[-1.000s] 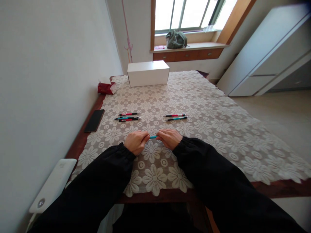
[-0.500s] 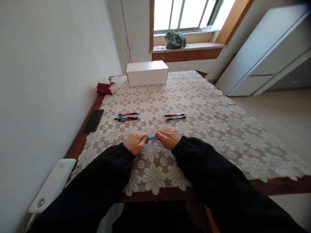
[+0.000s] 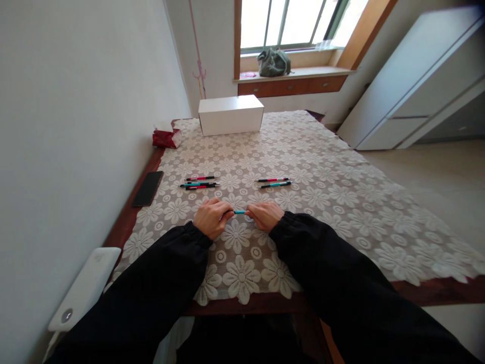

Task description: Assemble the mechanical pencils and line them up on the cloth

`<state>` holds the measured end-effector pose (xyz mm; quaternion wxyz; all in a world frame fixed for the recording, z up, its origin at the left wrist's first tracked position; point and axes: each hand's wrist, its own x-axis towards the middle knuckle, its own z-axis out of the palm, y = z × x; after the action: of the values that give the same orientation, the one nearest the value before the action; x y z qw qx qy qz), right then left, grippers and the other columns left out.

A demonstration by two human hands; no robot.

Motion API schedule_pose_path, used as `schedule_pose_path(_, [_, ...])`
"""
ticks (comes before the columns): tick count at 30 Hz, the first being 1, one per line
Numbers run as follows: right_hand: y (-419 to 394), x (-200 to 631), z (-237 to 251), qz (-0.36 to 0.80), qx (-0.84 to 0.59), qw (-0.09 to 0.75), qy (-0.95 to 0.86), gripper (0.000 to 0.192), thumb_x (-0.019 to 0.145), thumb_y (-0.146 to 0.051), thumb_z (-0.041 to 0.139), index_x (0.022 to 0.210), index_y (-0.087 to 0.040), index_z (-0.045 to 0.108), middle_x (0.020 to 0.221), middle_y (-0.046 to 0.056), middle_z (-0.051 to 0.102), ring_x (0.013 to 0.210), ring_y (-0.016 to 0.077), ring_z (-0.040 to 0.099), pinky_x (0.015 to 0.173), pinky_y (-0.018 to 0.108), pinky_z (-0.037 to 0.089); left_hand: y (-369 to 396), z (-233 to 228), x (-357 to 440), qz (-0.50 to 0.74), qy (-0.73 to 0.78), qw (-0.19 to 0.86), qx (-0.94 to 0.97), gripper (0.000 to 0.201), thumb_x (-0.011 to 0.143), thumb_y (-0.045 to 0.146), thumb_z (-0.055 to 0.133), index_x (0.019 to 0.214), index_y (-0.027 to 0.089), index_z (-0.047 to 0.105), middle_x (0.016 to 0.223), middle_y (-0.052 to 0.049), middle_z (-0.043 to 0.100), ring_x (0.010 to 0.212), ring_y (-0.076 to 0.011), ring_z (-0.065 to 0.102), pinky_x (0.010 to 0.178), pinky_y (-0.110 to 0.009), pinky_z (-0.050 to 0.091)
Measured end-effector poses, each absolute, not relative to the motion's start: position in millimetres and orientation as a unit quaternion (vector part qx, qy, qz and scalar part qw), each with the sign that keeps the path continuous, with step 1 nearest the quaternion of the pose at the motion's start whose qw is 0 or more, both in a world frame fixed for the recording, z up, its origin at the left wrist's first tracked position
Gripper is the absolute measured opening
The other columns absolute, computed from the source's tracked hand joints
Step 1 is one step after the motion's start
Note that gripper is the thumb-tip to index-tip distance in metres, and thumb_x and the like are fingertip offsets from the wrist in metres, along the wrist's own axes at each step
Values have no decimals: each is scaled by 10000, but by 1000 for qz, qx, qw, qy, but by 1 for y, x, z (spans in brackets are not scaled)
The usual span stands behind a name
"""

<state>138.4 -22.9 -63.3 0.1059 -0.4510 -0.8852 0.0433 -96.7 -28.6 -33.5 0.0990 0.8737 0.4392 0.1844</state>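
Both hands hold one teal pen (image 3: pixel 239 212) just above the lace tablecloth (image 3: pixel 322 202). My left hand (image 3: pixel 209 218) grips its left end and my right hand (image 3: pixel 266 216) grips its right end; only a short teal stretch shows between the fingers. Beyond the hands lie two groups of pens: three on the left (image 3: pixel 199 182) and two on the right (image 3: pixel 275 182), in red, teal and black.
A black phone (image 3: pixel 147 188) lies near the table's left edge by the wall. A white box (image 3: pixel 231 115) and a red packet (image 3: pixel 165 137) stand at the far end. A white device (image 3: pixel 85 289) sits at lower left. A cabinet (image 3: pixel 417 86) stands at right.
The hands have shifted only slightly while keeping hold of the teal pen; the fingers have turned a little around it. The pens on the cloth have not moved.
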Motion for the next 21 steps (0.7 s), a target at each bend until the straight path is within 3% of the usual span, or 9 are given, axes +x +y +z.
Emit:
schedule_pose_path(4, [-22,139,-63,35,-409,142,-901,324,1053,-343,414,838,-194,606,746,49,676,671,160,585,626,282,313,-30,-32,-96,183,432,102,877,217,992,323,524,892,218,686,931,-40,738,906,-225,576,857,-384,415])
schedule_pose_path(10, [-23,139,-61,10,-381,179,-907,319,1058,-352,422,839,-199,596,776,66,669,726,179,600,699,291,373,-30,-33,-94,184,442,157,863,456,1041,322,358,651,202,562,681,-30,630,735,-187,539,741,-335,410])
schedule_pose_path(16, [-22,142,-62,58,-378,226,-896,248,1034,-382,453,1017,-204,624,894,66,713,796,185,634,759,289,428,-28,-36,-96,185,452,164,857,451,1034,338,360,679,207,604,659,-28,610,745,-186,560,743,-323,412])
schedule_pose_path(21, [-22,141,-63,73,-372,222,-898,330,1055,-402,401,949,-203,643,833,58,700,767,183,626,757,297,434,-28,-38,-96,193,443,172,858,440,1030,330,389,682,206,629,693,-31,654,758,-186,572,768,-324,428])
